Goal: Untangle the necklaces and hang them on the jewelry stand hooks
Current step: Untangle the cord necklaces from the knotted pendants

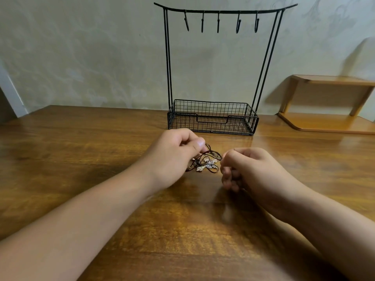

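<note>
A tangle of dark cord necklaces (207, 162) with small pale metal pendants lies on the wooden table (81, 149) between my hands. My left hand (176, 157) pinches a cord at the tangle's upper left, thumb against fingers. My right hand (249, 169) has its fingers curled and pinches a cord at the tangle's right edge. Behind them stands the black wire jewelry stand (219, 11), with several bare hooks (218, 22) under its curved top bar and a wire mesh basket (213, 118) as its base.
A small wooden corner shelf (328, 102) sits at the back right against the pale wall. The stand is close to the wall, just beyond my hands.
</note>
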